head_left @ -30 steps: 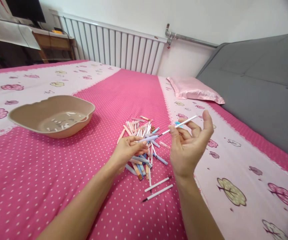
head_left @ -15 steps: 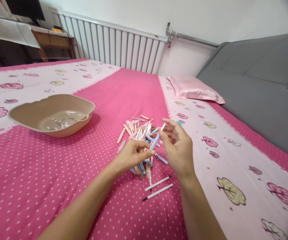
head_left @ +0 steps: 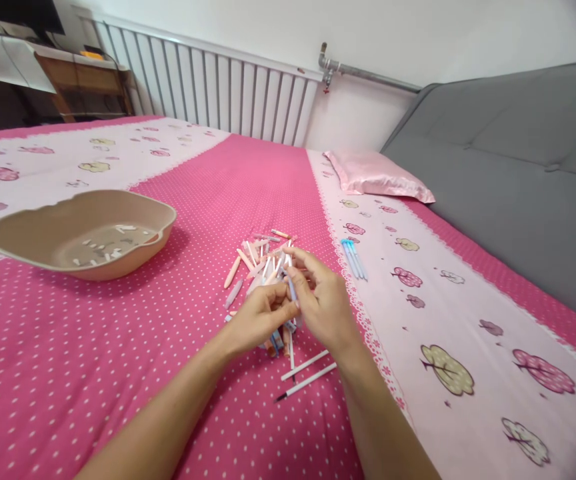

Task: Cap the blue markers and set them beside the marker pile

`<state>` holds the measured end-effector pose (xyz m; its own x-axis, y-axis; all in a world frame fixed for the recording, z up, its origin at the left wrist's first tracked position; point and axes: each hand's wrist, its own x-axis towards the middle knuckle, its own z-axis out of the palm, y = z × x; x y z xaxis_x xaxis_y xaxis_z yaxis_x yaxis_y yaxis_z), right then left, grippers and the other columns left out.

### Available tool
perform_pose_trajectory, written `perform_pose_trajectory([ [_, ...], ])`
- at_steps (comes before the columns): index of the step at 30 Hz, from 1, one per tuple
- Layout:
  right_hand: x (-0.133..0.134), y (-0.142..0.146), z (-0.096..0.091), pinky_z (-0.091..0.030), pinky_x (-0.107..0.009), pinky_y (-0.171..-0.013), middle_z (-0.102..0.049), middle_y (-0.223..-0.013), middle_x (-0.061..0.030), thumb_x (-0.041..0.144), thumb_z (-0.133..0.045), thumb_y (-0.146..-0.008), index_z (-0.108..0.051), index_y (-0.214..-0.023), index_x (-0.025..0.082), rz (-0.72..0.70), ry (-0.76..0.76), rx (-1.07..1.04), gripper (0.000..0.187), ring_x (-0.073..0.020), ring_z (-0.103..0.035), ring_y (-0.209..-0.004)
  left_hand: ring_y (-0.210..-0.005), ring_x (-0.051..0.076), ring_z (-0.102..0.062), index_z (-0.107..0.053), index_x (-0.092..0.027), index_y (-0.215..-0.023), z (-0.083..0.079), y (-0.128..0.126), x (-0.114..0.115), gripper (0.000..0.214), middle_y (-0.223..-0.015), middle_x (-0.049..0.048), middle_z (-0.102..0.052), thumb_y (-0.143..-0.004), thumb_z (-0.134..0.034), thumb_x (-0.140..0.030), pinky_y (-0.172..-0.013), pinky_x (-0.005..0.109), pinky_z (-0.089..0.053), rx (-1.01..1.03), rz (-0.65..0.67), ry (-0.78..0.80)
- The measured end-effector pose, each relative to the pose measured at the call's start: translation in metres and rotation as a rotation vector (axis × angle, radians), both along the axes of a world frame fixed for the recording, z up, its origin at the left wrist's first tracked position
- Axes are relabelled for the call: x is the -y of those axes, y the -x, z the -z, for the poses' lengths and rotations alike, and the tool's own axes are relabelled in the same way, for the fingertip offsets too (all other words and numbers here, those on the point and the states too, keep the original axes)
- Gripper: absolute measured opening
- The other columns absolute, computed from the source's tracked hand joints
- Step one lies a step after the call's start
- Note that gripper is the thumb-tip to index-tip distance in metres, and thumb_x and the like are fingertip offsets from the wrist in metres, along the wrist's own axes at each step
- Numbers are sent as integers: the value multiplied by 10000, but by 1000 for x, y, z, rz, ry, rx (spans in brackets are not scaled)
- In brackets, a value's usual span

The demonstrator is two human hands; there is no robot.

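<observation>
My left hand (head_left: 258, 319) and my right hand (head_left: 321, 303) meet above a heap of pens (head_left: 261, 263) on the pink dotted bedspread. Both hands have their fingers pinched on one pale blue and white pen (head_left: 291, 288) held between them. Most of that pen is hidden by my fingers. Two white refills (head_left: 308, 372) lie on the spread just below my right wrist.
A beige tray (head_left: 3, 233) with small white bits in it sits at the left. Two or three blue pens (head_left: 354, 259) lie apart to the right of the heap. A pink pillow (head_left: 375, 177), a grey headboard (head_left: 508, 173) and a radiator (head_left: 218, 87) are behind.
My right hand has come down and left from a raised pose with a white refill. Both hands have closed together on the pen. The view shifted slightly, uncovering the blue pens.
</observation>
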<state>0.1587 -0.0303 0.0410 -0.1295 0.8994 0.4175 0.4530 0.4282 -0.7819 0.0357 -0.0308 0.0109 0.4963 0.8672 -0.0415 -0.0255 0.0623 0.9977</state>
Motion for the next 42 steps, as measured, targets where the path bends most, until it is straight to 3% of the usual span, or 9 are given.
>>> perform_pose_trajectory([
  [5, 1, 1, -2, -452, -342, -851, -607, -1126, -67, 248, -421, -851, -527, -1177, 216, 21, 8, 11, 344, -189, -576, -994, -404, 151, -576, -487, -166, -838, -4, 1, 2, 283, -557, -7, -560, -775, -517, -440, -313, 196, -396, -37, -14, 54],
  [9, -1, -1, -2, -437, -358, -886, -586, -1170, -51, 251, -384, -870, -490, -1232, 249, 5, 18, -29, 377, -184, -557, -1035, -394, 148, -562, -498, -164, -902, -3, 2, 0, 303, -590, 9, -582, -799, -485, -448, -303, 209, -395, 61, -31, 80],
  [13, -5, -6, 3, -447, -345, -890, -597, -1144, -26, 230, -344, -886, -466, -1260, 296, -51, 39, -130, 399, -155, -574, -1000, -456, 119, -563, -505, -156, -1056, -3, 3, -1, 325, -630, 16, -594, -821, -493, -380, -390, 208, -447, 174, 11, 40],
  [20, -5, -9, 3, -526, -319, -757, -605, -1094, -44, 218, -345, -882, -436, -1288, 299, -132, 140, -243, 424, -140, -614, -870, -503, 115, -553, -323, -233, -1321, -5, 5, -1, 525, -634, 1, -579, -839, -474, -374, -391, 175, -413, 202, 68, 29],
  [27, -3, -9, 1, -483, -371, -870, -577, -1167, -18, 150, -349, -870, -450, -1269, 339, -113, 89, -153, 454, -157, -565, -1029, -490, 75, -474, -472, -217, -1196, -5, 4, -1, 394, -700, -4, -532, -816, -511, -310, -417, 188, -435, 311, -20, 65],
  [35, -3, -9, 1, -505, -336, -824, -584, -1149, -20, 152, -349, -863, -426, -1287, 336, -129, 126, -127, 468, -149, -572, -1008, -382, 45, -350, -507, -153, -1097, -10, 7, -3, 295, -574, -28, -484, -826, -414, -226, -387, 163, -345, 441, 29, 191],
  [42, 1, -8, -3, -451, -363, -907, -579, -1158, -12, 144, -337, -868, -430, -1282, 346, -165, 81, -82, 470, -143, -555, -1034, -350, 38, -288, -532, -157, -975, -12, 8, -4, 314, -551, -31, -467, -861, -317, -355, -373, 169, -293, 473, 45, 259],
])
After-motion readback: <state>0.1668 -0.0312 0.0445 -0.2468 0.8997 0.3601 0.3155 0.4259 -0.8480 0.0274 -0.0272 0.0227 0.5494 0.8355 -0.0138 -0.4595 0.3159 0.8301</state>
